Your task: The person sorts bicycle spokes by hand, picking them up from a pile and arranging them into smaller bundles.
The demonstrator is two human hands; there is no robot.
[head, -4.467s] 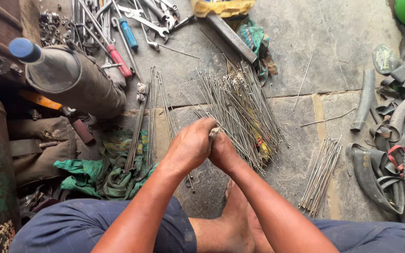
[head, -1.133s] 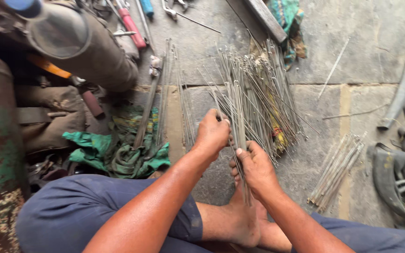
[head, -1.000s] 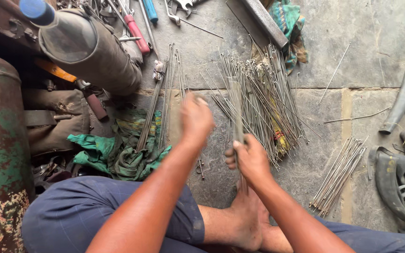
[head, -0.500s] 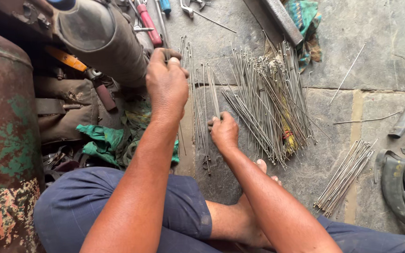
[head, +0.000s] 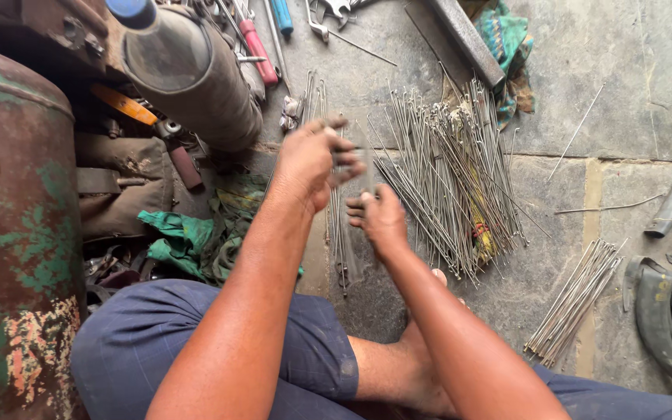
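Pinching thin spokes [head: 341, 225] between its fingers, the left hand [head: 309, 159] hangs above the floor [head: 631, 62]; their length runs toward the person, and the right hand [head: 383, 219], nearer, closes loosely beside them.

1. Stone floor [head: 624, 70].
2. Big spoke pile [head: 453, 179] just right of hands; small bundle [head: 577, 299] further right.
3. Green rag [head: 196, 233] left of hands, screwdrivers [head: 262, 47] above.

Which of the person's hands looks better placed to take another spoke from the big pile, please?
Probably the right hand: it sits low beside the big pile of spokes, while the left hand is raised and blurred.
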